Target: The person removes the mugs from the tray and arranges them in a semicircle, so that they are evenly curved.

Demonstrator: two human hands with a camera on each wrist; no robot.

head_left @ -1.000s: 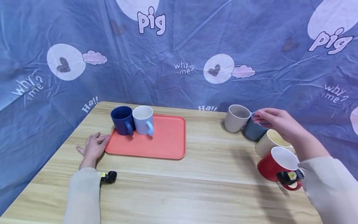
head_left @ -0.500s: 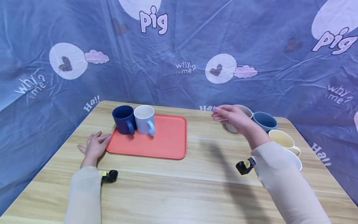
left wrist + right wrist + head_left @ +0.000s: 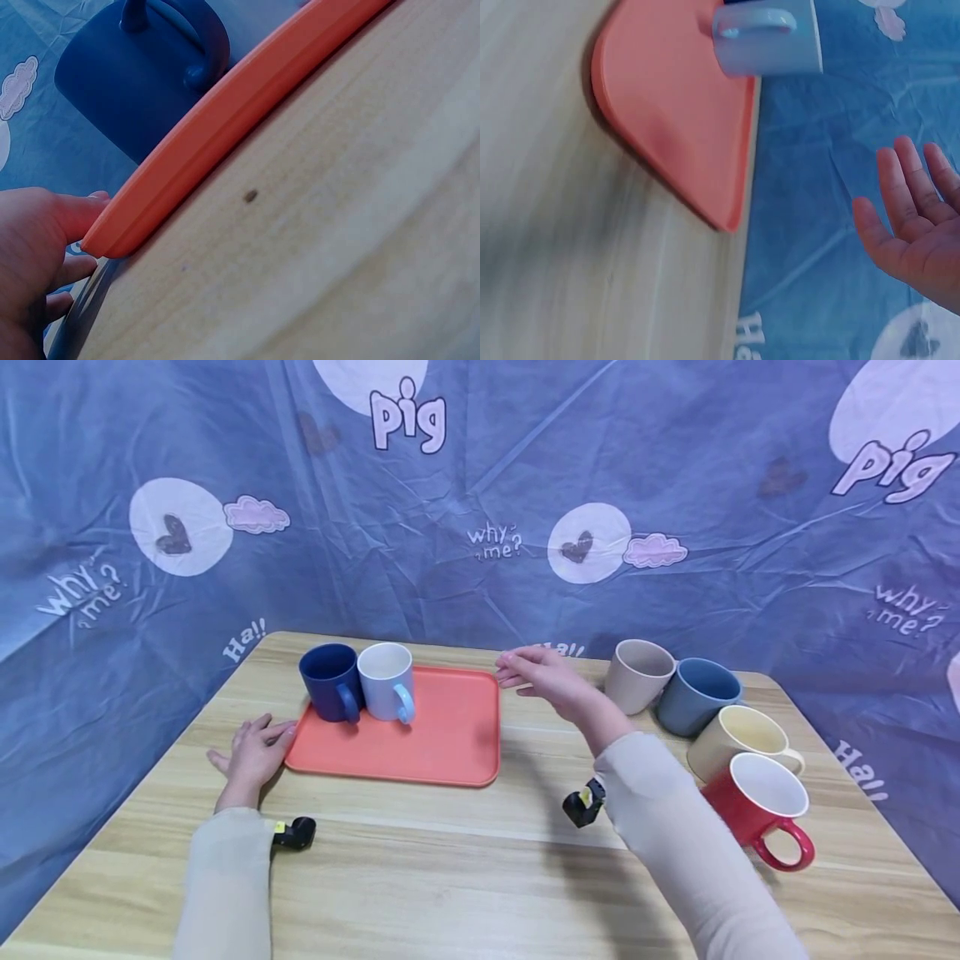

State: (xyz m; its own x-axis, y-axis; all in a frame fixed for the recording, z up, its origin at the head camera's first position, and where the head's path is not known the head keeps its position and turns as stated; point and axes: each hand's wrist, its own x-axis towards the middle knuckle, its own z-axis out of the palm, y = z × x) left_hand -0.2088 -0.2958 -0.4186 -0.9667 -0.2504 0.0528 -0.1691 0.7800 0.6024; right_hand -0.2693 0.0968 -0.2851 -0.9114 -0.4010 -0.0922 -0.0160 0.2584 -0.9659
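My left hand (image 3: pixel 253 753) rests at the left edge of the coral-red tray (image 3: pixel 442 752), its fingers touching the rim. In the left wrist view, fingers (image 3: pixel 79 214) meet the tray's corner. A navy mug (image 3: pixel 324 689) and a light blue mug (image 3: pixel 384 689) stand side by side upright on the tray's back left part, handles toward me. My right hand (image 3: pixel 547 677) hovers in the air near the tray's back right corner, holding nothing. The right wrist view shows its fingers (image 3: pixel 892 176) extended and apart, the tray and light blue mug beyond.
On the right of the wooden table (image 3: pixel 420 877), a grey mug (image 3: pixel 633 681), a slate-blue mug (image 3: pixel 693 706), a cream mug (image 3: pixel 712 756) and a red mug (image 3: pixel 735 806) form a slanting row. A blue printed cloth (image 3: pixel 480 460) hangs behind the table.
My right hand has moved left from above the slate-blue mug, past the grey mug, to near the tray's right side. The left hand and the mugs have stayed put.
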